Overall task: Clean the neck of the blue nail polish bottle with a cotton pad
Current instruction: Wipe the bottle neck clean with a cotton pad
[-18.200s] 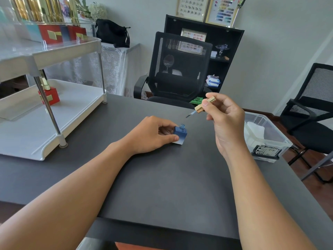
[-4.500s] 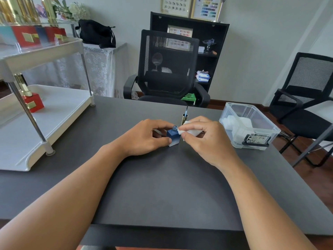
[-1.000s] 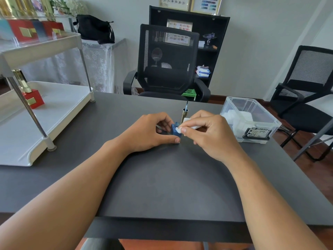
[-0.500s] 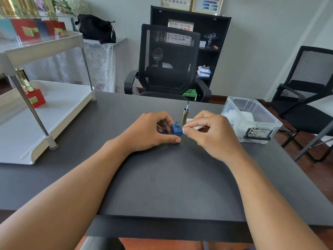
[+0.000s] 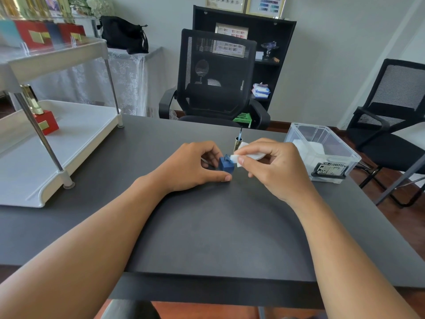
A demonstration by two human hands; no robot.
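Note:
A small square blue nail polish bottle (image 5: 226,165) stands uncapped on the dark table (image 5: 207,226), its short neck showing on top. My left hand (image 5: 190,166) grips it from the left, thumb in front and fingers behind. My right hand (image 5: 271,166) pinches a folded white cotton pad (image 5: 249,155), whose left edge touches the right side of the neck. The gold cap with its brush (image 5: 238,140) stands upside down just behind the bottle, brush tip up.
A clear plastic box (image 5: 322,153) holding white cotton pads sits at the right of the table. A white two-tier rack (image 5: 57,143) with red bottles occupies the left. Black office chairs stand behind the table and to the right.
In the oldest frame my right hand held the brush cap; the cap now stands on the table. In the last second the pad has slid from over the neck to its right side.

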